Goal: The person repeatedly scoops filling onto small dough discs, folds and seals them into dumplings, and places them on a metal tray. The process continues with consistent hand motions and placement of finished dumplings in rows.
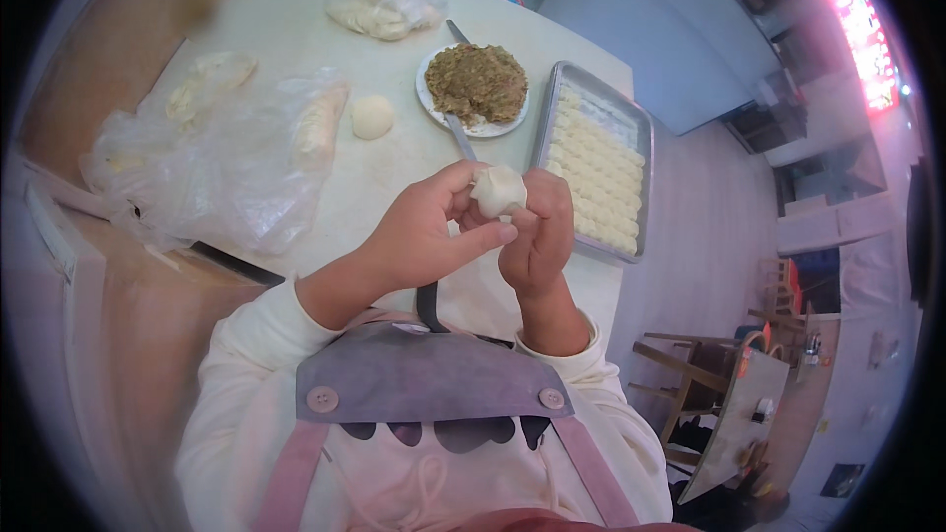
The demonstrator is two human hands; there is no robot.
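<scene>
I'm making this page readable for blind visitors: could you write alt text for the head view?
A person's left hand and right hand hold a small pale dough piece over a white table. Beyond them, a plate bears a brownish-green mixture; a metal tray at right holds rows of pale dough lumps, and a large clear plastic bag lies at left.

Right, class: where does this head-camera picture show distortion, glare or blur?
Head view: dark rounded corners, and the table's far edge bows, as with a fisheye lens; head view: the lit sign at upper right is partly washed out; head view: a brown smudge at upper left is blurred, while the dough piece looks fairly clear.
</scene>
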